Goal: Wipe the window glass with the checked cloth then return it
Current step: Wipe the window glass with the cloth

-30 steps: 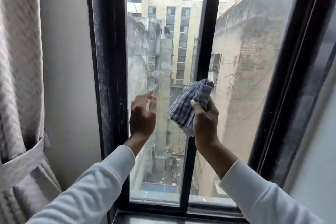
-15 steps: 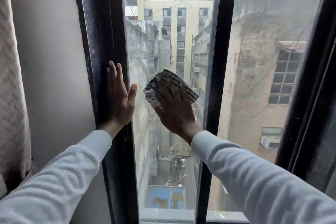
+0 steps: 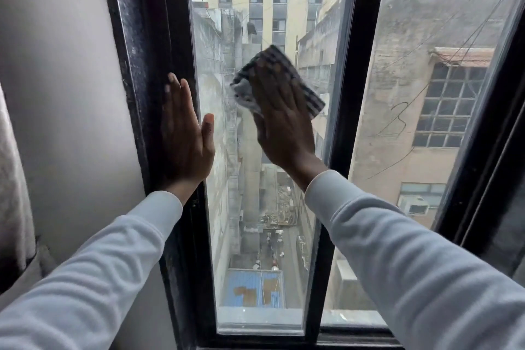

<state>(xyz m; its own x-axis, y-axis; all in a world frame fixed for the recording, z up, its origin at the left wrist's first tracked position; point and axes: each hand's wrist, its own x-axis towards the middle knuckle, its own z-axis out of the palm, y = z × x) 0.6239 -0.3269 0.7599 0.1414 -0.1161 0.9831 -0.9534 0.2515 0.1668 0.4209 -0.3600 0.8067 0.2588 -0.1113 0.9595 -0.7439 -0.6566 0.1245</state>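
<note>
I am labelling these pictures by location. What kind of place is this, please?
Probably a room on an upper floor of a city building. The black window frame and a curtain mark an indoor room; through the window glass a narrow alley lies far below between tall buildings.

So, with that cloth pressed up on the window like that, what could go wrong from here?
The right hand presses the checked cloth flat with an open palm rather than gripping it, so the cloth could slip and drop. The left hand leans on the dark frame with its thumb over the glass, which might leave fresh smudges. The frame looks dusty, so a stray swipe could drag grime back onto the pane.
</note>
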